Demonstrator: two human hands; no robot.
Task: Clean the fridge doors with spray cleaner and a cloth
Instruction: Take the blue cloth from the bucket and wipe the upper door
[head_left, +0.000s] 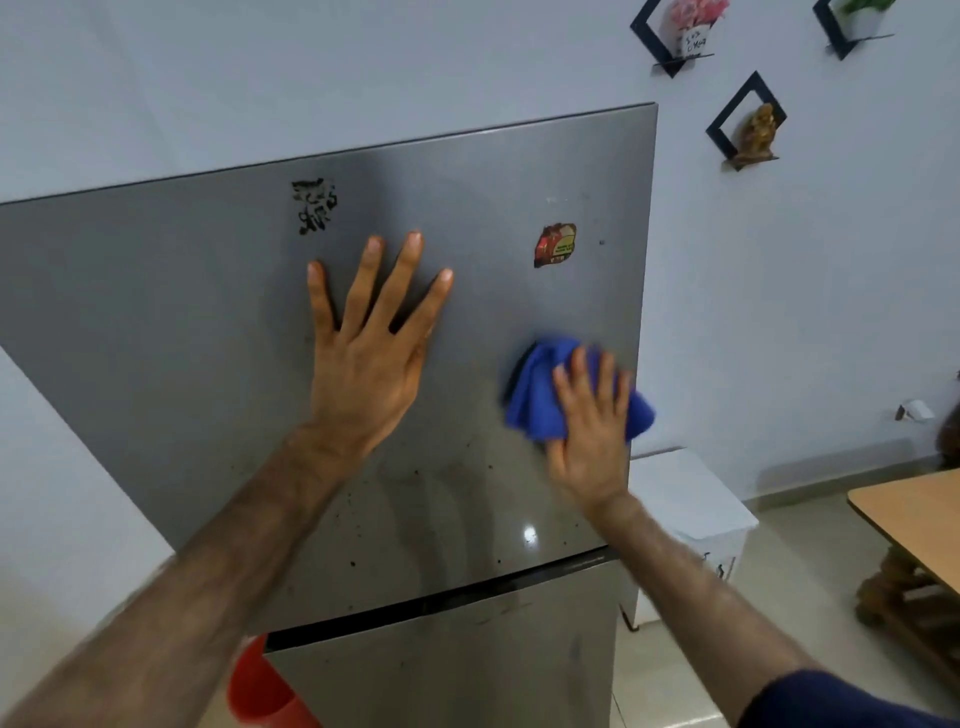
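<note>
The grey steel upper fridge door (182, 312) fills the view, with dark specks low down. My left hand (369, 353) lies flat on it, fingers spread, holding nothing. My right hand (592, 426) presses a bunched blue cloth (540, 389) against the door near its right edge. A red sticker (555, 245) sits above the cloth and a torn black sticker (314, 205) above my left hand. The lower door (467, 670) starts beneath a dark gap. No spray bottle is in view.
A white box (691, 499) stands right of the fridge. A wooden table (914, 525) juts in at far right. An orange plastic object (260, 696) shows left of the lower door. Black diamond wall shelves (748, 122) hang above right.
</note>
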